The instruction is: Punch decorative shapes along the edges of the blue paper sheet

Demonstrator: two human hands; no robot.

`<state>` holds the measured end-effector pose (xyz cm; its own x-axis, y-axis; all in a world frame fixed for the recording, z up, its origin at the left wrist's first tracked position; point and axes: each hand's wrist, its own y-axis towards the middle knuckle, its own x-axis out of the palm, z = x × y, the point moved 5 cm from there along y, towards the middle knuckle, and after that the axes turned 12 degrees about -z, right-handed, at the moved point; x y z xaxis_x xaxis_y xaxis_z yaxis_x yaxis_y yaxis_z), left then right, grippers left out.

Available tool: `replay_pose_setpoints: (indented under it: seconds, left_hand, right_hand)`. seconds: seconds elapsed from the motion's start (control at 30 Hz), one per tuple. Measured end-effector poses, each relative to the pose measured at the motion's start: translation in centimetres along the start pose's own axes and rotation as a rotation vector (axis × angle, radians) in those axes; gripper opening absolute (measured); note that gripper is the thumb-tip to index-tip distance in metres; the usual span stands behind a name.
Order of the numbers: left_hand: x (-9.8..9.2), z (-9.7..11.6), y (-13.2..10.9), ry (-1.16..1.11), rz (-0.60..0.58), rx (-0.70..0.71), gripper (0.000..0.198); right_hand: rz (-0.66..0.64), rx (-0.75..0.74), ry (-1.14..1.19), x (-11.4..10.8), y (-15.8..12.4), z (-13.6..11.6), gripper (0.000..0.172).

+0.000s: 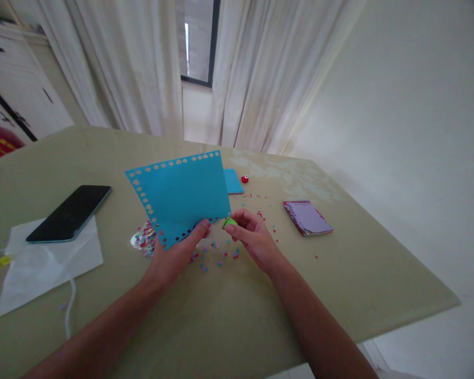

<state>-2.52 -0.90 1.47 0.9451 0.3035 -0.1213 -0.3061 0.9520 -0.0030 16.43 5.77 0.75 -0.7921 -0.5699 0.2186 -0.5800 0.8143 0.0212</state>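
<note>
My left hand (181, 247) grips a blue sheet of paper (181, 195) by its lower edge, thumb on the near face. Small shapes are punched along its top, left and lower borders. In my right hand (256, 237) is a small green craft punch (229, 222), pinched at the sheet's lower right corner. Whether the paper sits inside the punch's slot I cannot tell. Beneath the hands lie scattered bits of red, blue and purple confetti (214, 245). A heap of confetti (144, 239) rests partly behind my left hand.
A black phone (71, 213) lies on a white sheet (55, 263) at the left, near a white cable (70, 310). More blue paper (233, 181) and a small red punch (245, 179) are farther back. A stack of purple and red paper (308, 217) sits at right.
</note>
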Motion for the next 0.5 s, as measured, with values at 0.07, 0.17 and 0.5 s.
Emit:
replay_pose_setpoints:
  seconds: [0.07,0.17,0.5]
  left_hand:
    - [-0.5,-0.2,0.2,0.031,0.011,0.007,0.031]
    - [-1.1,-0.7,0.9,0.033,0.022,0.021,0.038]
    - [-1.7,-2.5,2.9,-0.237,0.101,0.092,0.042]
  right_hand:
    - [-0.001,-0.012,-0.125,-0.7,0.1,-0.3,0.034]
    - [0.010,-0.010,-0.372,-1.5,0.3,-0.3,0.029]
    - [0.002,0.033,-1.103,0.0,0.9,1.2,0.029]
